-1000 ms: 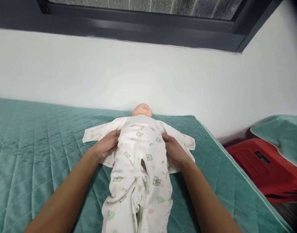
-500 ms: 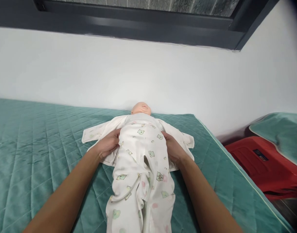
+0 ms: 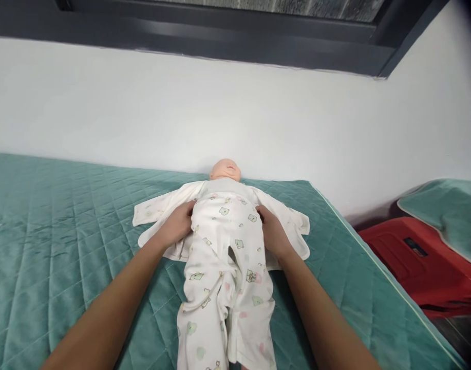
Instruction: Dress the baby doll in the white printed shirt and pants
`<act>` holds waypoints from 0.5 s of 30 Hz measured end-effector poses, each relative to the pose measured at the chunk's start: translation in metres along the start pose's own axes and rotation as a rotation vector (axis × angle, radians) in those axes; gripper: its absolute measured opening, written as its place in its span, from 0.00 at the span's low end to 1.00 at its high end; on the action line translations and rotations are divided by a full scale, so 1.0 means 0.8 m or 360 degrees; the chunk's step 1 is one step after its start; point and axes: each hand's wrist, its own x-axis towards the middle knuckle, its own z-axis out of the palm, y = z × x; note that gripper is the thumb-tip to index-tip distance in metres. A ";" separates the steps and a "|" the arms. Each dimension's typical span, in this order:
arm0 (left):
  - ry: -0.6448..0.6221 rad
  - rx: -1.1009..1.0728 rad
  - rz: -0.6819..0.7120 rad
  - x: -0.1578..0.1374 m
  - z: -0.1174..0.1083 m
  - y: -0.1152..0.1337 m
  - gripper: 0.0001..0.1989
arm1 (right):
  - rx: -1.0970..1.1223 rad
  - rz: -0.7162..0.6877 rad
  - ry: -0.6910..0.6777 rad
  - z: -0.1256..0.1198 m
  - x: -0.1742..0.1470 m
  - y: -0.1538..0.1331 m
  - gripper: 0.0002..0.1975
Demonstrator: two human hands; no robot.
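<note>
A baby doll (image 3: 225, 169) lies on its back on a green quilted bed cover, its head toward the wall. It has on a white long-sleeved jacket (image 3: 291, 221), spread open at both sides, and white printed baby pants (image 3: 223, 231) that reach high up its torso. At the pants' left edge my left hand (image 3: 179, 222) is closed on the fabric, fingertips partly tucked behind it. My right hand (image 3: 271, 228) grips the opposite edge the same way, thumb on top. An opening shows at the crotch of the pants. A bit of skin-coloured leg peeks out at the lower hem.
The green quilted cover (image 3: 66, 257) spreads under the doll, its piped edge running down the right. Behind stands a white wall (image 3: 181, 113) below a dark window frame (image 3: 220, 33). Beyond the bed's right side are a red case (image 3: 412, 262) and another green cloth (image 3: 447, 210).
The pant legs have shifted slightly toward the doll's head, and skin now shows at a hem. My left hand has moved a little up and right; both hands stay at the pants' sides.
</note>
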 end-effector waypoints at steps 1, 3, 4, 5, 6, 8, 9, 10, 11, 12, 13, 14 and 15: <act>0.0039 0.0068 0.0010 0.001 0.001 -0.003 0.18 | 0.0028 0.0000 0.0022 0.001 0.001 0.002 0.08; 0.0121 0.0198 0.0014 0.003 0.003 -0.010 0.16 | 0.0078 0.0009 0.0053 0.003 0.002 0.004 0.08; 0.0167 0.0246 0.0001 0.004 0.003 -0.012 0.15 | 0.0084 0.0019 0.0081 0.003 0.003 0.004 0.07; 0.0227 0.0265 -0.0026 0.005 0.003 -0.014 0.14 | 0.0072 0.0035 0.0128 0.002 0.003 0.003 0.06; 0.0300 0.0249 -0.0064 0.006 0.003 -0.015 0.13 | 0.0060 0.0052 0.0201 0.000 0.004 0.000 0.05; 0.0464 0.0131 -0.0141 0.006 0.001 -0.012 0.10 | 0.0105 0.0071 0.0358 -0.004 0.003 -0.007 0.05; 0.0537 0.0043 -0.0155 0.007 0.000 -0.009 0.09 | 0.0170 0.0063 0.0406 -0.006 0.002 -0.012 0.06; 0.0582 -0.0050 -0.0142 0.007 -0.001 -0.006 0.09 | 0.0252 0.0040 0.0418 -0.007 0.002 -0.018 0.07; 0.0593 -0.0136 -0.0106 0.007 -0.002 -0.002 0.10 | 0.0332 0.0004 0.0392 -0.008 0.002 -0.023 0.08; 0.0568 -0.0204 -0.0057 0.008 -0.003 0.002 0.10 | 0.0393 -0.0037 0.0337 -0.008 0.002 -0.029 0.09; 0.0519 -0.0255 -0.0009 0.008 -0.003 0.005 0.11 | 0.0422 -0.0076 0.0261 -0.008 0.003 -0.034 0.09; 0.0455 -0.0285 0.0029 0.009 -0.003 0.008 0.11 | 0.0428 -0.0108 0.0181 -0.007 0.004 -0.038 0.09; 0.0385 -0.0297 0.0054 0.010 -0.003 0.009 0.11 | 0.0427 -0.0125 0.0103 -0.006 0.007 -0.041 0.09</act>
